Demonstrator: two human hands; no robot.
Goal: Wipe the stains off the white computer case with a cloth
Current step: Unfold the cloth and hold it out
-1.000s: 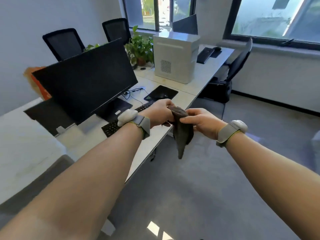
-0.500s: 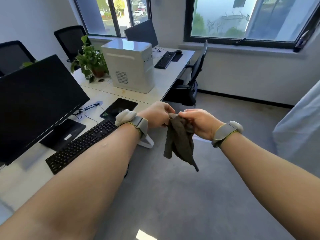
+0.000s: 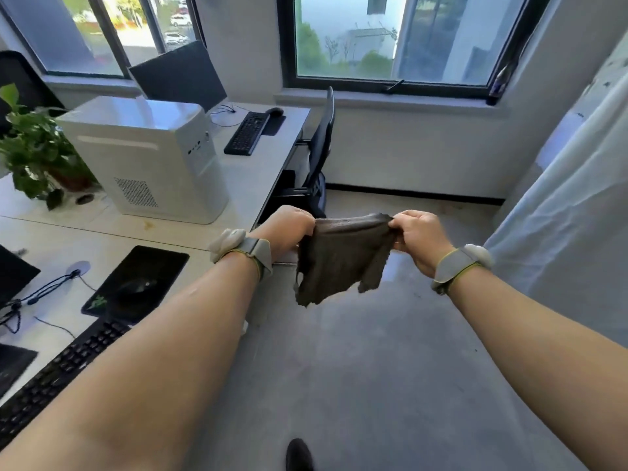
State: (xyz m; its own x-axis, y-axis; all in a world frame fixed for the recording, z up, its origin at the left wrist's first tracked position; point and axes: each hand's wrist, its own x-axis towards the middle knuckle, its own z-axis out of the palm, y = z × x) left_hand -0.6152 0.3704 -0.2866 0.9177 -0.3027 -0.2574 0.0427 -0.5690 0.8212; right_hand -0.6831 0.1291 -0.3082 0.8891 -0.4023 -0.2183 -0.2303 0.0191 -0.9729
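A dark brown cloth (image 3: 339, 256) hangs spread between my two hands over the grey floor. My left hand (image 3: 289, 229) pinches its left top corner and my right hand (image 3: 416, 236) pinches its right top corner. The white computer case (image 3: 146, 158) stands upright on the white desk (image 3: 244, 178), to the left of and beyond my hands, well apart from the cloth. Its top is glossy, and its side facing me has a small vent grille.
A potted plant (image 3: 34, 154) stands left of the case. A black keyboard (image 3: 57, 372) and mouse pad (image 3: 136, 283) lie near my left arm. A second keyboard (image 3: 246, 132), a monitor (image 3: 180, 78) and an office chair (image 3: 319, 154) stand beyond. A white curtain (image 3: 574, 212) hangs at right.
My hands have pulled apart, stretching the bunched cloth out flat between them. The view has swung right and closer, so the case now sits nearer on the left.
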